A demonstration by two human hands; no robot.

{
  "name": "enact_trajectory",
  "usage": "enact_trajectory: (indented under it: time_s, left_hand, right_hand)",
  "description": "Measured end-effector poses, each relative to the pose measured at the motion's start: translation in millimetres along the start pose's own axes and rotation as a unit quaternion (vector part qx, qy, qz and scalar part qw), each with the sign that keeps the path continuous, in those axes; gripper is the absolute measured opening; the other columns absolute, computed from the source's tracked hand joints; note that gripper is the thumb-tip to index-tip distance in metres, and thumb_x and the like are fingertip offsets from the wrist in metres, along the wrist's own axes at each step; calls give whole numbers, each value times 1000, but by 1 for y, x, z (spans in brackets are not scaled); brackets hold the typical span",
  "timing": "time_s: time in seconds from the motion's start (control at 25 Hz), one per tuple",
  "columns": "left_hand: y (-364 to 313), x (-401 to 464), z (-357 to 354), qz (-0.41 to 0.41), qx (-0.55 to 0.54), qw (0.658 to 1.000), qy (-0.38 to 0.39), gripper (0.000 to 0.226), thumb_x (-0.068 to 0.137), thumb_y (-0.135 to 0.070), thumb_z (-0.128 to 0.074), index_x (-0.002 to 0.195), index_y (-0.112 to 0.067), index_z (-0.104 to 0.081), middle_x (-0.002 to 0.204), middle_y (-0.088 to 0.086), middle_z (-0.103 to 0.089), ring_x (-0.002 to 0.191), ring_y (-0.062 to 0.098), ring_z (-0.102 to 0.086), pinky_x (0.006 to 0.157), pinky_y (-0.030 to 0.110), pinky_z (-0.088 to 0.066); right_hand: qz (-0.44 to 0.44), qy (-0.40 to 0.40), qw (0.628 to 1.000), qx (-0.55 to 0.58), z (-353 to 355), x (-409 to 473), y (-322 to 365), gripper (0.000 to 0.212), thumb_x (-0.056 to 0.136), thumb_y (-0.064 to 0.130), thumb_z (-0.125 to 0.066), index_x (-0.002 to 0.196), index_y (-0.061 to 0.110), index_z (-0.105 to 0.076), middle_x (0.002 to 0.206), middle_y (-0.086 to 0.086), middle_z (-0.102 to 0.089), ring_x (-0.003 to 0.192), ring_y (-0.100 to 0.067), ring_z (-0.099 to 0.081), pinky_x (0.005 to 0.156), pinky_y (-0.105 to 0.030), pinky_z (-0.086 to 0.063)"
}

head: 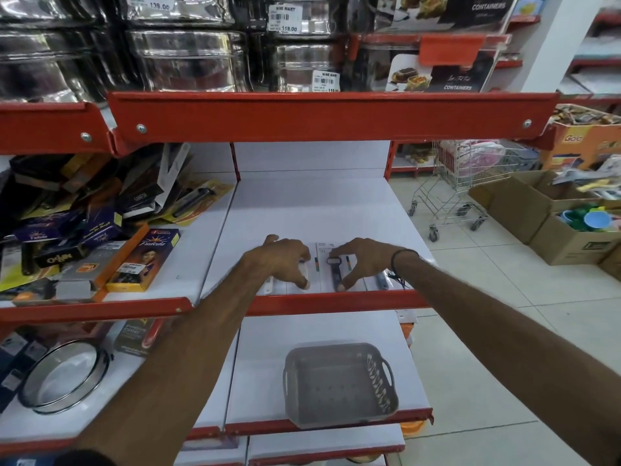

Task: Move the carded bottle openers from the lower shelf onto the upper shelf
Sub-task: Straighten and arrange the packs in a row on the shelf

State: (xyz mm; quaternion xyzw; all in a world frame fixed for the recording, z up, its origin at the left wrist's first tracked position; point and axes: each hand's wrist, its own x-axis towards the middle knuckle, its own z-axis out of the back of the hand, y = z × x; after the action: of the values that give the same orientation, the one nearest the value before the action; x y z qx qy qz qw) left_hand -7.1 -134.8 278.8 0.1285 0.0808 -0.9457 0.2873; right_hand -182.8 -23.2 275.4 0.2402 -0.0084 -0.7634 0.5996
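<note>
Carded bottle openers (331, 269) lie flat in a row at the front of the upper white shelf (312, 210). The middle card shows a dark blue opener. My left hand (280, 258) rests palm down on the left card, fingertips touching it. My right hand (361, 260) arches over the middle card with thumb and fingers on the card's edges. Another card with a blue opener (381, 280) peeks out under my right wrist. On the lower shelf (258, 364) stands a grey plastic basket (339, 385) with nothing visible inside.
Boxed and carded kitchen tools (100, 237) are piled left on the same shelf. Steel containers (188, 58) fill the shelf above. A round sieve (64, 378) lies lower left. A wire trolley (467, 190) and cardboard boxes (551, 223) stand on the tiled floor at right.
</note>
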Motion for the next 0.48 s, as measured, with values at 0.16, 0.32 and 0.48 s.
enact_trajectory:
  time_s: [0.16,0.32,0.48]
  left_hand:
    - [1,1,-1,8,-3,1000,1,77,76,-56,-74,140,-23,-48,143,-1,-54,128,28,-48,109,38,-28]
    - [2,2,-3,14,-8,1000,1,77,76,-55,-75,141,-24,-47,144,-1,-54,128,29,-48,108,39,-30]
    - [0,0,-1,8,-15,1000,-5,75,77,-51,-76,140,-21,-48,143,0,-54,126,27,-53,109,39,-29]
  right_hand:
    - [14,6,1000,-21,5,5,-1,85,70,46,-83,144,27,-46,155,1,-38,142,-24,-35,116,-42,-28]
    - [18,4,999,-28,4,6,0,82,73,45,-81,144,26,-45,156,0,-37,142,-26,-35,117,-43,-28]
    - [14,-9,1000,-8,0,7,-3,83,71,45,-82,144,26,-47,155,0,-39,141,-26,-37,117,-44,-30]
